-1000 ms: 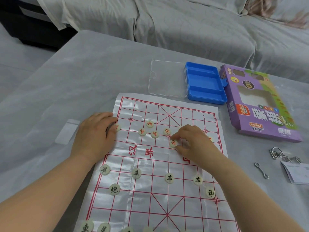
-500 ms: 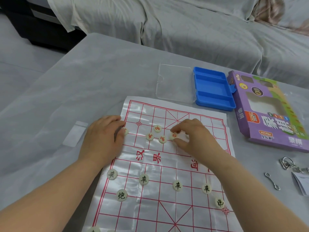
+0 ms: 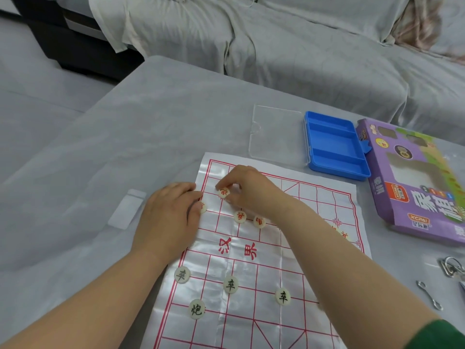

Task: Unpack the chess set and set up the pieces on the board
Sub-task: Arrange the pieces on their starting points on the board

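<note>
Right hand [image 3: 249,190] leftward, piece [image 3: 224,192] partly hidden

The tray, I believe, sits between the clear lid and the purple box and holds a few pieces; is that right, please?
Not quite: the head view shows the tray empty, with no pieces in its compartments. It does sit between the clear lid and the purple box.

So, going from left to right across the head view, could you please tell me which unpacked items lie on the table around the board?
Small clear bag → clear lid → blue tray → purple chess box.
</note>
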`<state>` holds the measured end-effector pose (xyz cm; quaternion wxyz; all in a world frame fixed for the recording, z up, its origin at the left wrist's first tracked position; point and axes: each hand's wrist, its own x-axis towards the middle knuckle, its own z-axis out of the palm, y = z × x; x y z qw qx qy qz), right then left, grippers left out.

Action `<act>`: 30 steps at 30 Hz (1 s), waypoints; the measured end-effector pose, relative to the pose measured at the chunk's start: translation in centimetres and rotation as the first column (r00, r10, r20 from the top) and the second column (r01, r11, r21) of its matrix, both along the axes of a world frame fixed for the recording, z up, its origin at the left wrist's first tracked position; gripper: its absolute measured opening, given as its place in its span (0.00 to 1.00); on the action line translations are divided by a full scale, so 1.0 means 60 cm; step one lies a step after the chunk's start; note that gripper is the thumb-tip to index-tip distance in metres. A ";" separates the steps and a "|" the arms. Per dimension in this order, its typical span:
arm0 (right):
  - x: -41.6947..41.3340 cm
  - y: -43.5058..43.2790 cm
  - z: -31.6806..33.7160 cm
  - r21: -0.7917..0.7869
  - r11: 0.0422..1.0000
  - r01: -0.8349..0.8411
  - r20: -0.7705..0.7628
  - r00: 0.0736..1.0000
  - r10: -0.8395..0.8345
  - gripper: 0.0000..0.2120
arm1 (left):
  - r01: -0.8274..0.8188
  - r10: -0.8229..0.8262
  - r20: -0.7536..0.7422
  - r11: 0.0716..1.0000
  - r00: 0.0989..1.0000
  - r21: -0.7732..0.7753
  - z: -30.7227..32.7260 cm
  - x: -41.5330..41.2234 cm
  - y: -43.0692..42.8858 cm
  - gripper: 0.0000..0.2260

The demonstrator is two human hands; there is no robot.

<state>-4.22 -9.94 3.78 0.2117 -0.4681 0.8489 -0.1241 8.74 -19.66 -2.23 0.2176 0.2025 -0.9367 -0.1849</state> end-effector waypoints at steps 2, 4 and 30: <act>0.001 0.003 0.002 -0.010 1.000 0.000 0.023 1.000 0.000 0.15 | 0.000 0.000 0.000 1.000 1.000 0.005 0.000 0.000 0.000 0.19; 0.003 0.004 0.001 -0.020 1.000 0.002 0.038 0.999 -0.002 0.15 | -0.001 0.001 0.002 1.000 1.000 0.011 0.000 0.000 0.000 0.19; -0.024 0.080 0.005 0.036 0.978 0.207 -0.001 0.978 -0.207 0.14 | -0.006 0.006 0.029 1.000 1.000 0.021 0.009 0.000 0.005 0.23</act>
